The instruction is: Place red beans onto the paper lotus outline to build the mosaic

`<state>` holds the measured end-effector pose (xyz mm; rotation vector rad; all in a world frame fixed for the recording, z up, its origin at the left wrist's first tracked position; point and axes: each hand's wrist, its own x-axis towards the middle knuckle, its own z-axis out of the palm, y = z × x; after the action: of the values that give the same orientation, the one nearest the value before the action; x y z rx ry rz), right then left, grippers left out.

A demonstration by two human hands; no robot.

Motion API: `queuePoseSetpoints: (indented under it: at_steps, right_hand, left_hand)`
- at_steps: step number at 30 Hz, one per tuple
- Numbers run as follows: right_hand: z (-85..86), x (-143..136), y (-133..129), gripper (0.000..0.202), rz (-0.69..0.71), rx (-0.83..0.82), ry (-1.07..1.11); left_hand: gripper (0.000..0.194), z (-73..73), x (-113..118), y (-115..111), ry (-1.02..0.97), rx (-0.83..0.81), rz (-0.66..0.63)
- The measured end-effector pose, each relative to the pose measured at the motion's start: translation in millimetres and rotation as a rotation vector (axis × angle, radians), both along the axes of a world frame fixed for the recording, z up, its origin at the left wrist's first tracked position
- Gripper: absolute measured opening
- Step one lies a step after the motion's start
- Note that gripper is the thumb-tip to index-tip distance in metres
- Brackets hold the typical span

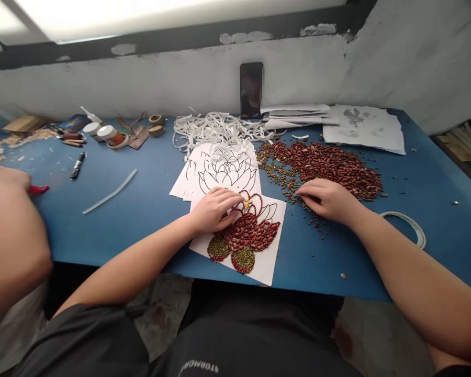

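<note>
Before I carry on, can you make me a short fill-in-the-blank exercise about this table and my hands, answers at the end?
1. Your ____ hand is over the flower picture, while the other hand is at the edge of the bean pile.
2. The two round shapes low on the picture are filled with ____ beans.
3. The surface of the table is ____.
4. The black device standing upright at the back is a ____.

Missing words: left; green; blue; phone.
</note>
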<state>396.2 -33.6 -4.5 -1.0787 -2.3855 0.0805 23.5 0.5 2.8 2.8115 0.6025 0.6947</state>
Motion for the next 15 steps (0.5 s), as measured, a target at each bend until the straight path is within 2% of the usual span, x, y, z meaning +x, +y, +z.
queuePoseSetpoints:
  at_steps: [6, 11, 15]
  right_hand:
    - [-0.2, -0.7, 0.9, 0.023, 0.032, 0.071, 0.018]
    - [-0.1, 14.9, 2.7, 0.026, -0.086, 0.026, -0.018]
    - [-8.0, 25.2, 3.2, 0.054, -0.162, -0.082, -0.124]
  left_hand:
    - [0.032, -1.3, -3.8, 10.9, -0.001, -0.038, 0.009]
    - [0.029, -1.1, -7.1, 14.1, -0.013, -0.041, 0.024]
    - [0.029, -2.3, -7.3, 14.3, -0.019, -0.04, 0.043]
